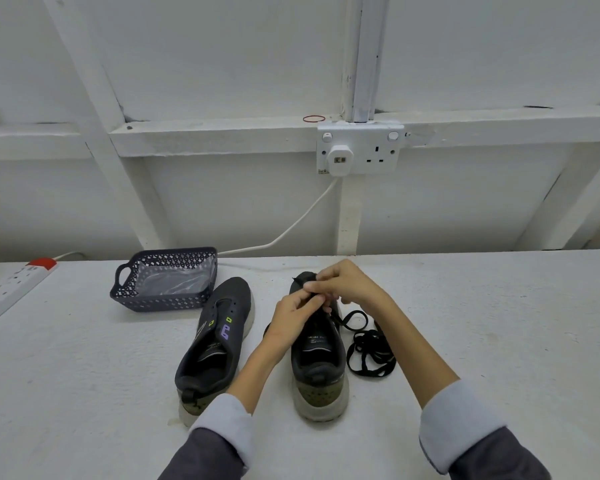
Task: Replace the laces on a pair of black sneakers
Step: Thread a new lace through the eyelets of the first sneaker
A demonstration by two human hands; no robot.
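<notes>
Holding clear plastic (174, 285), dark basket (160, 301) beside left sneaker (219, 327).

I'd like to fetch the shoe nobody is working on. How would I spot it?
On the white table, two black sneakers stand side by side, heels toward the person. Take the left sneaker, nearest the dark basket. Unlike the right sneaker, it lies untouched and bears purple and green marks.

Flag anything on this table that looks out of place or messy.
Nothing is damaged or spilled. A loose black lace lies in a tangled heap right of the right sneaker, and the left sneaker sits angled with bare eyelets. A red rubber band rests on the ledge by the socket.
</notes>
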